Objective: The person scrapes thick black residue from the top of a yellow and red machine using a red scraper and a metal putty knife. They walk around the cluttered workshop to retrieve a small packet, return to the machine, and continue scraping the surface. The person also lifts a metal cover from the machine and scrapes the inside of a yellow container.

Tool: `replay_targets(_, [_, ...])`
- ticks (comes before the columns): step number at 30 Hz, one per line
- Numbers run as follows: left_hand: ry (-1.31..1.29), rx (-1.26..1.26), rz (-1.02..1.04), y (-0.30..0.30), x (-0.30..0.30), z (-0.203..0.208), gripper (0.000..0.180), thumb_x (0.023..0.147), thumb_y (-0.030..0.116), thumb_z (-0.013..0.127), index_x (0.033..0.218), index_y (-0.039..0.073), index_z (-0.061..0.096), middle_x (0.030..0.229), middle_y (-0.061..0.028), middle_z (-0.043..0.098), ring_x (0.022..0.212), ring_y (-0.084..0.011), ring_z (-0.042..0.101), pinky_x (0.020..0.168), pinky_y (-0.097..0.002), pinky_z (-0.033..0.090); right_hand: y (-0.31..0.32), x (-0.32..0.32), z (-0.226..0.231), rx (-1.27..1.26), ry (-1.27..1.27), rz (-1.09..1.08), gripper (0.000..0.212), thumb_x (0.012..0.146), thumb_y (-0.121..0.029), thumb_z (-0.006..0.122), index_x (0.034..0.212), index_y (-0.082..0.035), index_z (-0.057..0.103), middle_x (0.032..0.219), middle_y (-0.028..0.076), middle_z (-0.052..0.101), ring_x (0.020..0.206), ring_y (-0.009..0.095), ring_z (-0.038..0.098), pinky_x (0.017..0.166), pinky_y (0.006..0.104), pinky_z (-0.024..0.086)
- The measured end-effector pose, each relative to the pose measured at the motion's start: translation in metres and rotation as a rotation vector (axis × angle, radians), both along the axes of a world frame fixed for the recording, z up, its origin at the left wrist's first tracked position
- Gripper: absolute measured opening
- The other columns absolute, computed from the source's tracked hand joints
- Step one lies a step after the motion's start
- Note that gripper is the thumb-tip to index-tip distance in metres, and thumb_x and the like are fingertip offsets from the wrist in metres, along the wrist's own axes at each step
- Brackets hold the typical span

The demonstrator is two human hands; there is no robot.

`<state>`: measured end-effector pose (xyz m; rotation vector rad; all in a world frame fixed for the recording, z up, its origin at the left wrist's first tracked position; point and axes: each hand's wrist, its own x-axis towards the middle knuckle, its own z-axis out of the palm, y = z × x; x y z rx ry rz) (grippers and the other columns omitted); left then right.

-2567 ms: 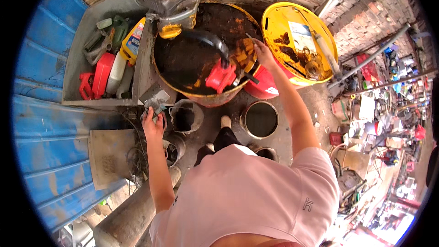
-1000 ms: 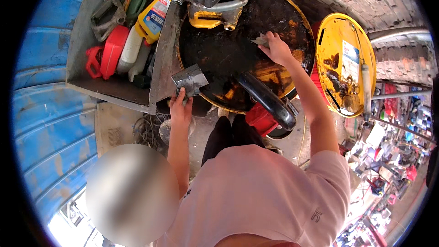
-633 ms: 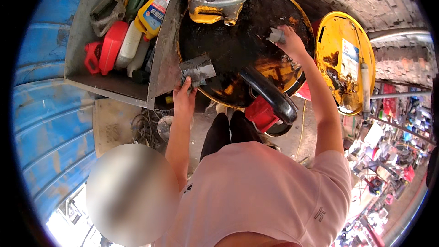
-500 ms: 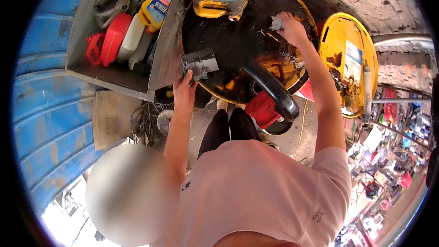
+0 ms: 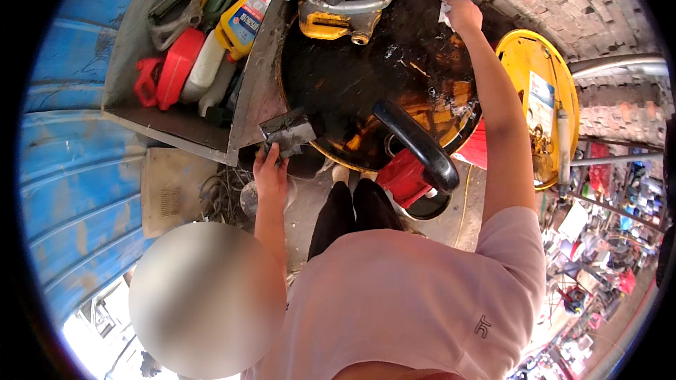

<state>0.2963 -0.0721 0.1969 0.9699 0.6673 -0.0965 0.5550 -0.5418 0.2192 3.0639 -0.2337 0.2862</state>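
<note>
Since a moment ago the right hand [image 5: 463, 14] has slid farther across the oily black drum top [image 5: 366, 77], grip closed on a pale rag [image 5: 445, 14], seemingly to wipe; the left hand [image 5: 271, 169] clamps a grey metal block [image 5: 289, 130] at the drum's near rim; a yellow bottle [image 5: 246, 17] with blue label lies in the grey tray [image 5: 134, 35] beside red containers [image 5: 169, 74].

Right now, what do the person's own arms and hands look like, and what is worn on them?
Both arms are bare from the short sleeves down. The left hand and right hand wear no gloves, and no watch, ring or bracelet shows. The shirt is pale pink, with a small dark mark near the right sleeve's hem. Nothing covers the forearms.
</note>
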Motion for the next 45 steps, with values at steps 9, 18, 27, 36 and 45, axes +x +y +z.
replay_targets(9, [0.0,0.006,0.026,-0.002,-0.005,0.004,0.024,0.079,0.009,0.06,0.1,0.011,0.051,0.093,0.0013,0.056,0.083,-0.0112,0.051,0.067,-0.0279,0.04,0.019,-0.005,-0.018,-0.152,0.21,0.077,0.016,0.077,-0.007,0.048,0.079,0.0,0.063,0.082,0.016,0.063,0.077,0.029,0.062,0.063,0.0383,0.051])
replay_targets(18, [0.005,-0.031,-0.002,-0.015,0.0,-0.006,0.025,0.077,0.01,0.063,0.099,0.009,0.05,0.091,-0.0006,0.056,0.08,-0.0132,0.051,0.066,-0.0282,0.04,0.076,-0.086,0.001,-0.103,0.194,0.27,0.015,0.074,-0.009,0.049,0.08,-0.006,0.062,0.075,0.013,0.063,0.072,0.028,0.062,0.059,0.0369,0.05])
replay_targets(27, [0.033,0.015,0.03,-0.002,-0.002,-0.014,0.024,0.077,0.01,0.063,0.099,0.008,0.051,0.092,-0.0013,0.057,0.08,-0.0125,0.052,0.065,-0.0269,0.041,0.037,-0.113,-0.049,-0.105,-0.244,0.397,0.007,0.07,-0.009,0.056,0.076,-0.005,0.056,0.068,0.006,0.061,0.065,0.019,0.06,0.053,0.0284,0.05])
replay_targets(36, [0.031,-0.007,0.047,-0.015,0.005,-0.014,0.024,0.077,0.009,0.062,0.099,0.011,0.052,0.092,0.0006,0.056,0.083,-0.0117,0.051,0.067,-0.0275,0.041,0.063,-0.081,-0.041,-0.127,-0.182,0.572,0.012,0.069,-0.007,0.055,0.08,-0.005,0.056,0.07,0.007,0.059,0.067,0.019,0.06,0.053,0.0291,0.05])
replay_targets(45, [0.009,-0.03,0.028,-0.014,0.01,-0.011,0.025,0.077,0.01,0.062,0.101,0.012,0.053,0.091,0.0019,0.057,0.081,-0.0114,0.052,0.067,-0.0266,0.04,0.062,-0.006,-0.017,-0.128,0.044,0.355,0.013,0.076,-0.01,0.047,0.079,-0.007,0.059,0.069,0.011,0.062,0.067,0.026,0.062,0.055,0.0363,0.049])
